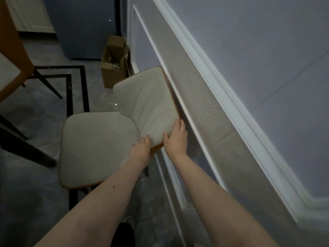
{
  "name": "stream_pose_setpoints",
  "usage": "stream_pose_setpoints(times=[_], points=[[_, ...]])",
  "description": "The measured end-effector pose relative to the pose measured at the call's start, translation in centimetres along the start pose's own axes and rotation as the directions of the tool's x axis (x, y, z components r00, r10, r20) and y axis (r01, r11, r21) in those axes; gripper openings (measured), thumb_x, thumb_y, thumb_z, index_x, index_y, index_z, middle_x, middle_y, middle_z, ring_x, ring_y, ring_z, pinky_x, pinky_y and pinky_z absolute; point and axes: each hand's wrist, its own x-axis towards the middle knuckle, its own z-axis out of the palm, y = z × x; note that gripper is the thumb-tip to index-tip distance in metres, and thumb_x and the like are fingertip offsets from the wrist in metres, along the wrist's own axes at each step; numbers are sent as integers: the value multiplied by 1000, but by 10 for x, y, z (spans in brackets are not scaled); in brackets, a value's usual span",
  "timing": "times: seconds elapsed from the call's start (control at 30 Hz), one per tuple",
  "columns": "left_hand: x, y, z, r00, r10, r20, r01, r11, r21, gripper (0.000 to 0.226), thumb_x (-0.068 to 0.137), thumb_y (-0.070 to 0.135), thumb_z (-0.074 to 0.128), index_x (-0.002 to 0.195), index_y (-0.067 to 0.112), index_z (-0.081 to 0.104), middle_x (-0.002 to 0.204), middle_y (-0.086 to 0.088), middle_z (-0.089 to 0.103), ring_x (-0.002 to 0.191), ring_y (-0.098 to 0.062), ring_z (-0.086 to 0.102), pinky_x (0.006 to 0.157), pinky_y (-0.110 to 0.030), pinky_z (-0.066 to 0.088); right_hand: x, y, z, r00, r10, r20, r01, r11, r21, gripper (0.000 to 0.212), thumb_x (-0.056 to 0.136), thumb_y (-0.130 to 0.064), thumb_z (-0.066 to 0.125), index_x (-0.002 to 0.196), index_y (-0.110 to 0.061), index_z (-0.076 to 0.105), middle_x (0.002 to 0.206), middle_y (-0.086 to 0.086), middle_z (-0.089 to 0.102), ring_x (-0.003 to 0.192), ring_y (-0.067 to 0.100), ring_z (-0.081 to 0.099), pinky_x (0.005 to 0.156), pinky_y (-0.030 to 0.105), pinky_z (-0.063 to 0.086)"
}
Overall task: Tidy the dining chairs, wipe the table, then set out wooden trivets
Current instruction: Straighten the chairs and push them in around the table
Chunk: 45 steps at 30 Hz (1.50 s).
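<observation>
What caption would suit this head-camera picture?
Both hands, left hand and right hand, grip a cushioned chair's backrest beside the wall.

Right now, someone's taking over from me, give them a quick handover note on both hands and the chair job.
Left hand: on the near edge of the chair backrest, by the seat.
Right hand: gripping the backrest's top edge, next to the wall.
Second chair: far left.
Cardboard box: beyond, against the wall.
Done: nothing visibly finished.
Left: place chairs, wipe table, set trivets; none in view.
</observation>
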Motion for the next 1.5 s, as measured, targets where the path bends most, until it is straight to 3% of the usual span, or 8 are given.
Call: stream_pose_setpoints(times=[0.1,0.23,0.4,0.57,0.73,0.93,1.17,1.5], points=[[14,1,11,1000,16,25,-15,998,-66,65,91,18,56,144,8,19,130,-13,48,115,-29,52,92,-38,43,14,2,5,999,45,23,-47,995,87,74,93,-21,55,152,-13,12,157,13,12,136,33,28,110,41,29],[27,-1,26,999,-24,40,30,988,-154,54,91,18,55,136,5,29,126,-13,53,110,-30,56,90,-39,43,29,6,10,997,65,35,-71,981,180,86,86,-20,65,153,-19,11,151,13,23,125,33,43,105,41,38],[25,2,31,999,-45,27,49,989,-139,50,92,16,55,135,2,32,123,-14,57,110,-31,58,90,-36,43,27,3,13,992,129,11,-129,972,199,86,84,-13,68,151,-21,15,142,13,31,116,33,50,102,42,41],[2,-11,37,992,-57,113,80,974,-212,50,87,26,61,127,9,37,121,-15,57,109,-32,57,92,-38,44,4,-4,13,980,197,38,-201,965,166,88,82,-13,69,150,-17,14,135,14,32,115,36,50,99,43,43],[-39,-25,42,989,-102,106,119,978,-169,45,91,17,55,132,9,39,128,-16,54,118,-33,52,98,-37,38,-38,-2,10,979,163,126,-182,970,162,96,79,-24,73,151,-15,10,136,15,35,114,38,51,95,43,46],[-129,-38,53,972,-221,86,232,959,-162,37,89,17,55,125,15,46,127,-11,55,117,-29,53,99,-37,40,-115,5,-6,946,68,317,-172,935,311,117,70,-25,83,151,-13,-1,142,16,41,126,31,47,101,34,40],[-210,-55,73,957,-277,80,280,960,-19,30,93,18,48,123,13,48,126,-12,56,117,-29,54,98,-38,42,-217,8,1,945,61,322,-185,911,368,120,77,-26,78,150,-11,-16,147,13,37,128,28,45,99,29,41],[-306,-84,100,940,-341,11,341,940,-34,23,93,15,46,115,11,51,119,-12,59,113,-28,56,90,-36,42,-297,-3,18,923,-49,381,-90,937,338,126,76,-30,78,148,-12,-23,143,13,42,126,26,48,100,31,43]])
